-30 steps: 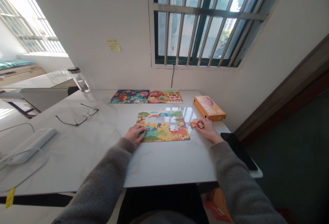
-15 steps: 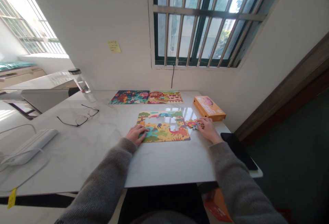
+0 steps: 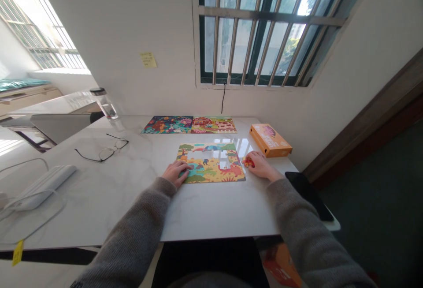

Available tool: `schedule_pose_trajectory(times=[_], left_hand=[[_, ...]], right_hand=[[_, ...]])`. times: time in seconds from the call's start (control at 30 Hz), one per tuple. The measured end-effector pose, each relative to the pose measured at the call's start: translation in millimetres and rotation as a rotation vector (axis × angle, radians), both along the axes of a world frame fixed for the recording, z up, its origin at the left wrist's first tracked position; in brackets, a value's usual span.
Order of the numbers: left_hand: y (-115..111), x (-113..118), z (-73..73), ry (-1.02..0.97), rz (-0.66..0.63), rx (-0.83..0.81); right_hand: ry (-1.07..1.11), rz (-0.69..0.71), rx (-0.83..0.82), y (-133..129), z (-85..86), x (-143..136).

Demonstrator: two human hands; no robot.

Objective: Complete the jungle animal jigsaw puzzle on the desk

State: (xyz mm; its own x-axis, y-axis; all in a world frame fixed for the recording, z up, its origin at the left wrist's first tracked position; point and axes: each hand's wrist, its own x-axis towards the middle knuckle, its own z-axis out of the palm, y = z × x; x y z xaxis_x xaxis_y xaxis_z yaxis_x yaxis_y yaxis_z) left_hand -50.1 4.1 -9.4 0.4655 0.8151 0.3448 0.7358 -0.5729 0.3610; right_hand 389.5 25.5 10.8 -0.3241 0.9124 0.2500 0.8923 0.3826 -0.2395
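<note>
A colourful jigsaw puzzle [image 3: 211,173] with white gaps in its middle and right part lies on the white marbled table. My left hand [image 3: 176,172] rests on its left edge, fingers spread and holding nothing. To the right of the puzzle, my right hand [image 3: 261,165] is closed over a few red and yellow puzzle pieces [image 3: 249,162], which stick out at its fingertips. How many pieces are under the palm is hidden.
Two finished pictures [image 3: 170,125] lie by the wall. An orange box [image 3: 270,140] stands behind my right hand, a black tablet-like object [image 3: 307,194] at the right edge. Glasses [image 3: 104,152], a clear bottle [image 3: 105,104] and a white power strip [image 3: 44,188] are on the left.
My right hand has moved slightly left and drawn over the loose pieces, so fewer of them show. My left hand stays on the puzzle's edge.
</note>
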Motion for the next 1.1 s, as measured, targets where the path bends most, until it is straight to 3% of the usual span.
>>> schedule_pose_trajectory(times=[0.17, 0.33, 0.5, 0.63, 0.77, 0.93, 1.1], left_hand=[[-1, 1, -0.2, -0.004, -0.003, 0.002], [-1, 1, 1.8, -0.025, -0.01, 0.02], [-3, 14, 6.4, -0.105, -0.049, 0.082], [-12, 42, 13.8, -0.221, -0.136, 0.108], [-21, 71, 23.6, -0.241, -0.225, 0.09], [-26, 90, 30.2, -0.177, -0.249, 0.05], [-25, 93, 34.0, -0.131, -0.219, 0.046]], right_hand=[[0.018, -0.054, -0.01, 1, -0.8, 6], [0.073, -0.075, 0.089, -1, 3.7, 4], [0.253, 0.112, 0.149, -16, 12.0, -30], [0.401, 0.304, 0.126, -35, 15.7, -76], [0.454, 0.409, 0.096, -51, 18.6, -111], [0.471, 0.467, 0.052, -62, 19.3, -127], [0.468, 0.48, 0.047, -62, 21.8, -123]])
